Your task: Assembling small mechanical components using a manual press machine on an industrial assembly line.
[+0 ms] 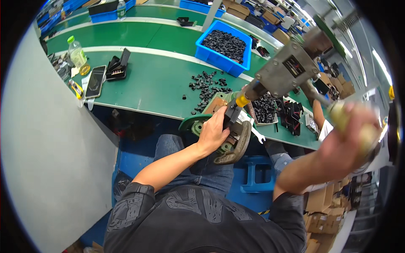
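A hand-operated press (282, 69) stands in front of me, its grey head above a green base. Under its yellow-collared ram sits a small black block-shaped part (233, 113). My left hand (214, 131) holds this part from the left, fingers closed along it. Out to the right, my right hand (350, 135) is wrapped round the pale knob of the press lever (337, 107); motion blurs it. An open-ended wrench (258, 135) lies at the press base. Small black pieces (206, 88) are scattered on the green table just behind the press.
A blue bin (223, 63) full of small black pieces stands behind; a tray (265, 110) of them is right of the press. At left lie a phone (96, 82), an open black case (118, 67) and a bottle (76, 52). Another person's arm (318, 114) is at right.
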The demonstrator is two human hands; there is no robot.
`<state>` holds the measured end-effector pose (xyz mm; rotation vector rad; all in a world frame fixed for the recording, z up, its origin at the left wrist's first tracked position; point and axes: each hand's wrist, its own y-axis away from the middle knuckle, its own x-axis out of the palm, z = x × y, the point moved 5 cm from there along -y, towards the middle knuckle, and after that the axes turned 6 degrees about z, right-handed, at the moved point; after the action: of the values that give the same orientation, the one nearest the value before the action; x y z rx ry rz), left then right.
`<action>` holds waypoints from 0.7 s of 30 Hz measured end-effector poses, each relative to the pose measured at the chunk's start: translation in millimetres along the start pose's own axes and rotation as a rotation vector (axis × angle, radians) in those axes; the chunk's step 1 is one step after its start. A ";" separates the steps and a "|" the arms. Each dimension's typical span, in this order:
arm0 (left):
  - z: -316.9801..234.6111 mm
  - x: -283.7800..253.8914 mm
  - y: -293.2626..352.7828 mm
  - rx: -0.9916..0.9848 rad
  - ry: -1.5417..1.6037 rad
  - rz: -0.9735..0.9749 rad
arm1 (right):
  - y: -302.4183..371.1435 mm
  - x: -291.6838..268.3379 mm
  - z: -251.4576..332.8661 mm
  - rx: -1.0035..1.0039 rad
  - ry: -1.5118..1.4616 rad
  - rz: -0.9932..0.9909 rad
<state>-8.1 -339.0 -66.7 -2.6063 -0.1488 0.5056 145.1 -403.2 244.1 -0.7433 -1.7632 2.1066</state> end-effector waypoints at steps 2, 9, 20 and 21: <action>-0.9 1.5 0.2 0.066 0.038 -0.018 | 58.9 16.1 41.7 -0.124 0.117 0.168; 7.6 -1.0 3.7 0.047 0.041 0.000 | 118.6 34.3 33.6 -0.250 0.177 0.147; 2.4 26.2 -13.9 0.062 0.047 0.144 | 127.3 30.4 29.1 -0.267 0.172 -0.079; 5.8 22.2 -11.0 0.018 0.042 0.196 | 115.5 35.9 32.6 -0.190 0.110 -0.116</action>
<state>10.1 -322.6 -73.4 -2.6254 0.1255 0.5158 109.0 -434.6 128.3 -0.7705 -1.9156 1.8069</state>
